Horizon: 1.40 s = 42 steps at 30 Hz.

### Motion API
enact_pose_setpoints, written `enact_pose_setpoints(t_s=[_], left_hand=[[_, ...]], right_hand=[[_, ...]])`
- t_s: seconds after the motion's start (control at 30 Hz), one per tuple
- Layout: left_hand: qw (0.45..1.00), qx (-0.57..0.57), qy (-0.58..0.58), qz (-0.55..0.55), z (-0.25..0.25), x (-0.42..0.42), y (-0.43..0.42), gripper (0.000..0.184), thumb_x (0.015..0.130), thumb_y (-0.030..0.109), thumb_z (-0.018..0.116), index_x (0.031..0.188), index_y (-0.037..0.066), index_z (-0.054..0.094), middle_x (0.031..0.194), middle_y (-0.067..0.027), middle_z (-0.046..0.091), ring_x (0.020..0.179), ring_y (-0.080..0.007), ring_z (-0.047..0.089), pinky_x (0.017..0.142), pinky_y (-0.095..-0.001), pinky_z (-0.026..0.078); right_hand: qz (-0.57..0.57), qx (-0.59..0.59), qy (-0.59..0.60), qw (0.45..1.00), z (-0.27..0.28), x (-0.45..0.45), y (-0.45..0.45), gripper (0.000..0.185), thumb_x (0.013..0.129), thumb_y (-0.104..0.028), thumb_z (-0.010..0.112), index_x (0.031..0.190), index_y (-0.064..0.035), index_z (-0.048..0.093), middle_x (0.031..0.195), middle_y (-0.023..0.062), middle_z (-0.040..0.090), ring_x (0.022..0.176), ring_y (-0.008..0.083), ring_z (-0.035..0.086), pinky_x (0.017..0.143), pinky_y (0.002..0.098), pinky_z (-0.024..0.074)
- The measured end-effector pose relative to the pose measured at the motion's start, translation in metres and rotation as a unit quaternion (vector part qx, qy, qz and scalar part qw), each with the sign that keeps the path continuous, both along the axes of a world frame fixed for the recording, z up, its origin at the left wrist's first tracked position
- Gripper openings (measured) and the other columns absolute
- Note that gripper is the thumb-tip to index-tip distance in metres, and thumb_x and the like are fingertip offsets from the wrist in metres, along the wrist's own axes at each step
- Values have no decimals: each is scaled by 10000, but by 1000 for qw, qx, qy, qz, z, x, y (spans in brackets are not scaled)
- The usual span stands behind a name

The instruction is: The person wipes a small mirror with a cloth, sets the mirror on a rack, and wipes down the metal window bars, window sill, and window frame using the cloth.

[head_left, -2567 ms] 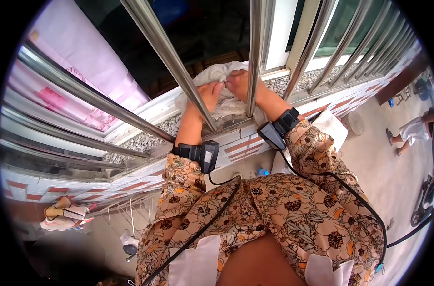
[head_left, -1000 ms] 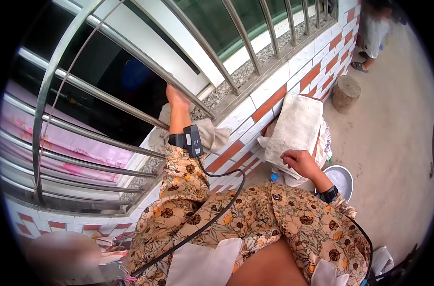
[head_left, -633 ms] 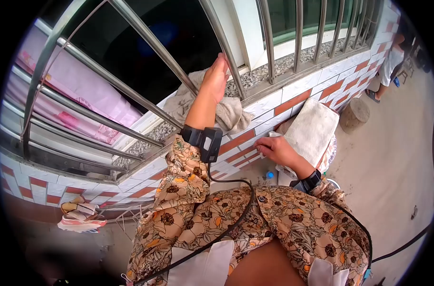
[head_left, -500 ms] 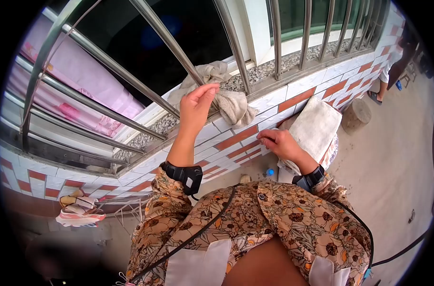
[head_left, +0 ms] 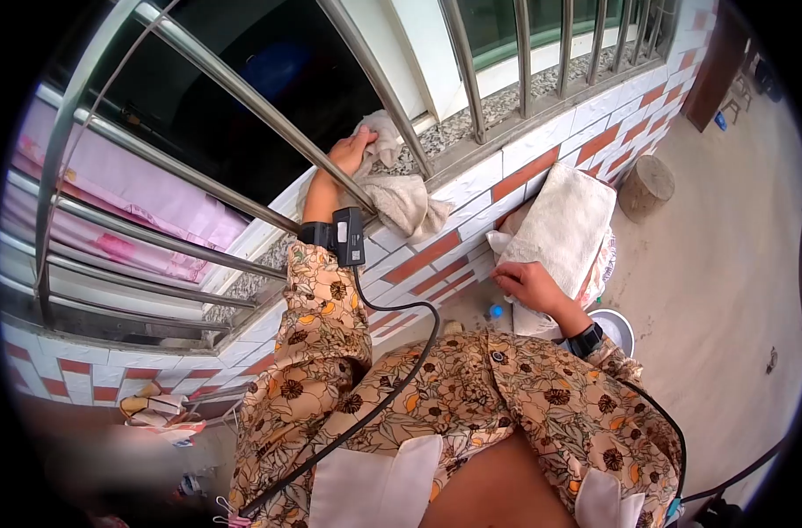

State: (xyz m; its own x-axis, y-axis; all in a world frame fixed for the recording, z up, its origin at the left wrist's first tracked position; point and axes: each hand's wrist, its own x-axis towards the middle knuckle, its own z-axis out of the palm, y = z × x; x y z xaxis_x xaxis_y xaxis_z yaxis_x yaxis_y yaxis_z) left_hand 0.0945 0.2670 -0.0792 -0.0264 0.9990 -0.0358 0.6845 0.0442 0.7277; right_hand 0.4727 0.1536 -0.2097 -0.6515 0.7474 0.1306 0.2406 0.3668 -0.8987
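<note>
My left hand (head_left: 350, 154) reaches between the metal bars (head_left: 234, 84) and grips part of a damp-looking grey-white cloth (head_left: 405, 204) on the speckled window sill (head_left: 445, 132). The rest of the cloth hangs over the sill's outer edge, against the tiled wall. My right hand (head_left: 528, 286) is away from the bars, fingers curled together, in front of a pale folded cloth (head_left: 559, 229) on a bundle by the wall. I make out nothing between its fingers.
A round stump (head_left: 647, 187) stands on the floor beyond the bundle. A metal basin (head_left: 614, 330) lies beside my right wrist. A blue cap (head_left: 496, 311) shows below the wall. Pink curtain (head_left: 137, 194) hangs behind the left bars. A cable runs from my left wrist.
My left hand has moved from outside the bars to inside and taken hold of the cloth's inner part. My right hand shifted slightly lower. The person at the right edge has left the view.
</note>
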Motion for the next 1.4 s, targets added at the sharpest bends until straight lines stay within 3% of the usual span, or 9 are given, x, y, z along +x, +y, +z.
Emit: enact_pose_setpoints(t_s=[0.2, 0.33, 0.57, 0.67, 0.77, 0.83, 1.0, 1.1, 1.4], left_hand=[[966, -158, -204, 3, 30, 31, 11, 575, 946, 458, 415, 1232, -30, 518, 1214, -102, 557, 1114, -158, 497, 944, -252, 381], [968, -189, -161, -24, 11, 19, 35, 578, 942, 457, 425, 1247, -28, 501, 1217, -111, 542, 1098, -144, 493, 933, -249, 389], [987, -139, -57, -63, 14, 17, 26, 484, 932, 384, 478, 1236, 10, 528, 1174, -86, 568, 1015, -139, 524, 886, -263, 419], [987, -116, -99, -48, 11, 7, 13, 508, 928, 413, 455, 1188, -11, 557, 1107, -116, 612, 986, -169, 552, 875, -286, 427], [981, -82, 174, -15, 11, -4, 1, 530, 910, 446, 448, 1117, -20, 592, 1114, -225, 601, 1077, -311, 550, 939, -324, 395], [988, -71, 139, -3, 10, -2, -10, 524, 910, 443, 451, 1132, -13, 586, 1120, -228, 597, 1086, -322, 544, 952, -327, 386], [998, -26, 35, 36, 19, 14, -28, 521, 910, 447, 453, 1157, 6, 580, 1121, -230, 593, 1099, -341, 531, 974, -332, 370], [997, -77, -28, -13, 16, 3, -8, 468, 926, 384, 485, 1191, 6, 564, 1109, -134, 616, 1030, -198, 550, 921, -277, 393], [973, -116, -157, -121, 10, 13, 31, 437, 927, 330, 520, 1218, 5, 541, 1112, -40, 604, 987, -85, 515, 859, -211, 407]], right_hand=[[-52, -96, -35, 993, -8, 26, -3, 154, 828, -128, 566, 933, -44, 639, 770, 112, 654, 687, 283, 630, 638, 329, 496], [-48, -96, -60, 992, -6, 25, 7, 154, 826, -120, 565, 941, -49, 638, 765, 113, 654, 691, 279, 635, 642, 326, 499], [-89, 319, 1, 944, 132, -50, 93, 115, 822, -137, 582, 913, -81, 623, 781, 96, 635, 688, 286, 617, 604, 367, 494], [-137, 506, 10, 851, 200, -93, 129, 74, 797, -110, 580, 868, -99, 598, 770, 55, 605, 727, 241, 611, 558, 361, 493], [-130, 619, -21, 774, 232, -133, 178, 62, 765, -101, 586, 827, -97, 592, 763, 21, 590, 835, 191, 596, 620, 326, 490], [-54, 730, -107, 673, 241, -154, 197, 130, 770, -151, 570, 881, -117, 628, 874, -12, 620, 1016, 163, 536, 851, 335, 435], [-25, 685, -261, 680, 238, -181, 201, 179, 822, -154, 507, 946, -95, 622, 1091, 27, 604, 1150, 165, 487, 1090, 408, 214], [-78, 666, -289, 683, 237, -184, 204, 201, 837, -129, 455, 968, -99, 604, 1079, 9, 603, 1167, 120, 464, 1107, 395, 187], [-58, 731, -225, 642, 240, -177, 211, 120, 774, -71, 504, 855, -69, 592, 946, 2, 630, 1023, 103, 541, 955, 313, 383]])
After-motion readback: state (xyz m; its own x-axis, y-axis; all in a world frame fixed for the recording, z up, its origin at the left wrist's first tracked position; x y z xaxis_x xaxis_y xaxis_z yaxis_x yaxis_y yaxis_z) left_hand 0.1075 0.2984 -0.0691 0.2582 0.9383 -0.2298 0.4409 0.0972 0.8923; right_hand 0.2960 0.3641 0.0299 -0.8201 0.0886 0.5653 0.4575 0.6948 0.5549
